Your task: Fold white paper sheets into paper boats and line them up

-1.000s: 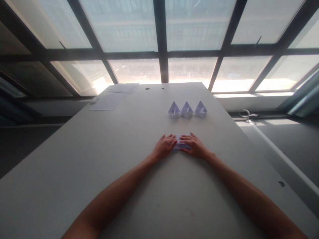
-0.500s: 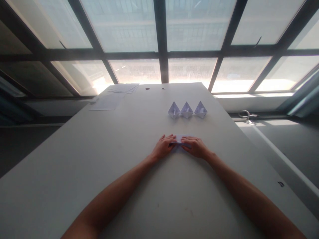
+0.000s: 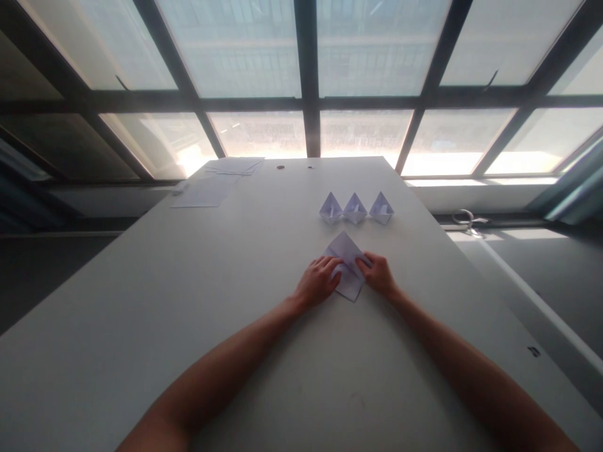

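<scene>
A creased white sheet of paper (image 3: 347, 254) lies on the table between my hands, turned so that one corner points away from me. My left hand (image 3: 318, 279) is on its left side, with the fingers over the paper and the thumb near the middle. On the right edge, my right hand (image 3: 377, 272) pinches the paper between thumb and fingers. Just beyond stand three folded paper boats in a row: a left one (image 3: 330, 208), a middle one (image 3: 355, 208) and a right one (image 3: 381, 208).
Several flat paper sheets (image 3: 202, 193) lie at the far left of the white table (image 3: 226, 263). Beyond its far edge are framed windows (image 3: 264, 135). A shiny metal ring-shaped object (image 3: 464, 216) is off the table's right side.
The paper has gone from a narrow folded strip, held level by both hands, to an opened-out diamond shape. My right hand has shifted slightly right, and my left fingers now reach over the sheet.
</scene>
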`<state>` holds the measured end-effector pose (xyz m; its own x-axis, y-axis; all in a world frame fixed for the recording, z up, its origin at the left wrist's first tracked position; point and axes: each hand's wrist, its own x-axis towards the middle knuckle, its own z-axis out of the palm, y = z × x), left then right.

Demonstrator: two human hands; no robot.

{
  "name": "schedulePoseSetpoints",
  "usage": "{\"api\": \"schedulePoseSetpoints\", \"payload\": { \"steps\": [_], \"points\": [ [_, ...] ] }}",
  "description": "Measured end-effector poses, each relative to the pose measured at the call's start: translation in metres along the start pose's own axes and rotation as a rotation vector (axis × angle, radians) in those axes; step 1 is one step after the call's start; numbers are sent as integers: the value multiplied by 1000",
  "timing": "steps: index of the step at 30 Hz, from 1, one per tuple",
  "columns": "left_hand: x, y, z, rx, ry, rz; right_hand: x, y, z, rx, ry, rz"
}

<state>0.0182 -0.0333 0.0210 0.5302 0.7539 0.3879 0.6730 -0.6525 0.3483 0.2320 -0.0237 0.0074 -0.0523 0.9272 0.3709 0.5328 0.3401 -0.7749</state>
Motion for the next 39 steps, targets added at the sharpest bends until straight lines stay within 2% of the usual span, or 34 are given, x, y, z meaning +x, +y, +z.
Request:
{"api": "schedulePoseSetpoints", "payload": {
  "steps": [2,5,9,11,16,20,24,27,30,34,36,39],
  "points": [
    [-1,-2,6,-12,-70,47,3,3,-1,79,28,66],
    [-1,-8,13,-24,-100,57,7,8,-3,183,105,166],
    [1,-10,9,-26,-60,-31,9,11,-3,275,186,288],
    [2,-8,4,15,-30,-112,8,11,-2,280,188,298],
    [1,-7,-3,159,2,-259,3,12,0,122,171,145],
    [-2,-12,2,204,-91,-197,1,15,1,-54,103,92],
    [-4,-18,9,221,-237,-145,1,15,-2,-278,135,-36],
    [-5,-20,8,220,-282,-110,1,12,-5,-329,139,-111],
    [-5,-19,5,212,-276,-70,0,9,-5,-295,68,-190],
    [-5,-14,1,202,-220,-37,-2,9,0,-323,-94,-307],
    [-4,-13,0,199,-199,-27,-3,10,2,-376,-136,-306],
    [-4,-13,1,194,-206,-35,-3,13,2,-456,-121,-248]
  ]
}}
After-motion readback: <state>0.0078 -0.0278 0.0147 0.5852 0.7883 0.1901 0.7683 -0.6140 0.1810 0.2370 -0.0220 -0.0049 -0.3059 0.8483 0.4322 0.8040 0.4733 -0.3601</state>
